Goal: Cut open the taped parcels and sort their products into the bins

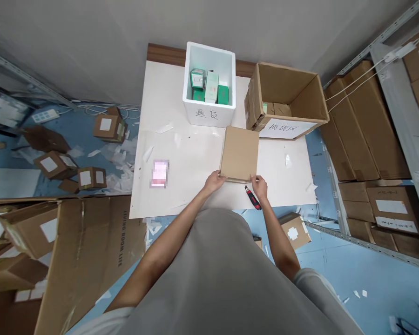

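A flat brown cardboard box (240,154) lies on the white table (188,153) in front of me. My left hand (214,181) grips its near left corner, fingers closed at the edge. At the near right corner, my right hand (259,187) pinches the box in the same way. Just below the box, beside my right hand, rests a red and black utility knife (253,197). What is inside the box is hidden.
Behind stand a white foam box (209,114) with several green and white cartons and an open cardboard box (289,128). A pixelated pink item (159,173) lies left. A large carton (91,242) and shelves with boxes (366,125) flank the table.
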Demonstrator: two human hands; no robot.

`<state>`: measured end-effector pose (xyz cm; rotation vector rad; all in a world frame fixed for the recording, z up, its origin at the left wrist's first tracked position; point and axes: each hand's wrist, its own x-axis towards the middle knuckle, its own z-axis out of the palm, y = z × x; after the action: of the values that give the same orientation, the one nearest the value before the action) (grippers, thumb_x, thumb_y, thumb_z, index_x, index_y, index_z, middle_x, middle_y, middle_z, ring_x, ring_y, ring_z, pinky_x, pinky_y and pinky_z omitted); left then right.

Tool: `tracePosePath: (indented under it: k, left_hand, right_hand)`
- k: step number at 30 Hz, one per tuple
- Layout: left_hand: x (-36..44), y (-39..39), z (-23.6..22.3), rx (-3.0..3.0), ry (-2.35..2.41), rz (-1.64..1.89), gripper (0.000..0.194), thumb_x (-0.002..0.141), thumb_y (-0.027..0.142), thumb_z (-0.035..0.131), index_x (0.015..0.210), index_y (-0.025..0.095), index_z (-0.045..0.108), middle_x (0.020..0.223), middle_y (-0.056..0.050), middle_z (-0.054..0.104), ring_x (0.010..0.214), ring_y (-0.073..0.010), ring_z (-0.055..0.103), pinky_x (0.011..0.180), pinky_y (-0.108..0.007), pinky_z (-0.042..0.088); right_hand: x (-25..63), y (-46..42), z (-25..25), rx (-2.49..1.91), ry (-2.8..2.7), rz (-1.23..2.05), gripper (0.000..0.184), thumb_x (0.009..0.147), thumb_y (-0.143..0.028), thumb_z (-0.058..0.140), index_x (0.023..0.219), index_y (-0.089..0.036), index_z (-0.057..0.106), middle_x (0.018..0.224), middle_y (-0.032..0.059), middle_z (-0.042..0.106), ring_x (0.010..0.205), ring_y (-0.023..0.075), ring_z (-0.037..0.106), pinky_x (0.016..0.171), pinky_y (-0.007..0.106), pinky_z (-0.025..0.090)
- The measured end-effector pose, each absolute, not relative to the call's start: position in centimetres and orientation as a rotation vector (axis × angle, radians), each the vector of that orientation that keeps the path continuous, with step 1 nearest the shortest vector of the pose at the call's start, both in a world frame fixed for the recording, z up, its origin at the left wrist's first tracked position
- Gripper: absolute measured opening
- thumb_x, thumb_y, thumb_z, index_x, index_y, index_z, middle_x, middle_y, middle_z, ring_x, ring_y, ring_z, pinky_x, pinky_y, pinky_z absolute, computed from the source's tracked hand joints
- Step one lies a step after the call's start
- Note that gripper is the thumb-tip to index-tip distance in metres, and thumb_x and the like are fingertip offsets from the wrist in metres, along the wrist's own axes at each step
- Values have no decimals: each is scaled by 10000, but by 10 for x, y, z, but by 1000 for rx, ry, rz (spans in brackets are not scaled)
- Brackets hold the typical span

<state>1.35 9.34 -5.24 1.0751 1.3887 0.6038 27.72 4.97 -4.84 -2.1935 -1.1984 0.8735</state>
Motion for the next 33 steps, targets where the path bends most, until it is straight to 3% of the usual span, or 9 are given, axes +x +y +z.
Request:
tracePosePath:
  k: [5, 7, 10, 13, 15, 18, 21, 27, 33]
  left_hand:
    - [-62, 74, -49, 979, 1717, 604, 658, 875, 392, 783, 1490, 166, 724, 1599, -231, 726, 1542, -418, 649, 1347, -545, 459]
    - [-97, 60, -47, 895, 1863, 645, 708, 907, 371, 732, 1576, 151, 664, 1707, -241, 641, 1594, -413, 612, 1356, -543, 457]
    - [-132, 31, -47, 721, 2019, 673, 770, 921, 332, 697, 1662, 153, 589, 1826, -238, 510, 1666, -395, 553, 1386, -522, 437]
    - [-133, -1, -50, 643, 1985, 602, 724, 868, 297, 715, 1571, 127, 673, 1746, -271, 595, 1607, -419, 619, 1377, -546, 458]
    - [-120, -18, -54, 631, 1900, 553, 663, 796, 279, 748, 1438, 117, 759, 1617, -282, 705, 1519, -437, 695, 1329, -557, 516]
    - [-97, -33, -60, 637, 1758, 520, 618, 706, 272, 782, 1311, 149, 822, 1497, -236, 794, 1442, -435, 750, 1255, -551, 583]
    - [-87, -36, -61, 640, 1669, 540, 581, 663, 299, 821, 1230, 178, 852, 1378, -182, 855, 1413, -428, 765, 1223, -544, 603]
    - [-117, -37, -45, 607, 1675, 658, 494, 619, 374, 904, 1072, 179, 873, 1193, -145, 900, 1377, -446, 773, 1260, -571, 574]
    - [-144, -22, -20, 667, 1796, 887, 482, 726, 510, 953, 1070, 176, 903, 1170, -131, 906, 1245, -397, 826, 1221, -545, 630]
  right_hand:
    - [202, 2, -63, -1982, -1332, 1193, 401, 978, -667, 756, 920, -271, 778, 1004, 114, 891, 962, 325, 860, 933, 443, 693]
    - [189, 3, -65, -1901, -1373, 1280, 347, 964, -606, 790, 952, -260, 807, 1017, 94, 895, 983, 320, 859, 961, 448, 698]
    - [200, 44, -68, -1900, -1345, 1212, 452, 1024, -503, 665, 1318, -181, 784, 1412, 189, 836, 1264, 343, 801, 1151, 521, 638]
    - [226, 112, -74, -1900, -1253, 1125, 713, 957, -348, 634, 1634, -129, 584, 1759, 271, 585, 1527, 334, 651, 1266, 566, 556]
    - [237, 148, -80, -1835, -1222, 1242, 742, 861, -273, 658, 1587, -124, 620, 1706, 264, 639, 1508, 314, 659, 1291, 559, 528]
    - [240, 165, -90, -1772, -1244, 1402, 529, 787, -252, 667, 1296, -143, 762, 1389, 194, 840, 1304, 299, 760, 1225, 552, 579]
    - [234, 140, -97, -1754, -1243, 1432, 405, 776, -274, 678, 1157, -174, 772, 1293, 156, 874, 1226, 291, 787, 1202, 551, 592]
    - [234, 40, -86, -1716, -1213, 1389, 435, 857, -451, 702, 1203, -200, 785, 1374, 176, 855, 1339, 319, 771, 1236, 557, 581]
    - [246, 3, -50, -1781, -1120, 1168, 608, 924, -634, 754, 1322, -180, 822, 1370, 186, 850, 1311, 349, 797, 1195, 553, 632]
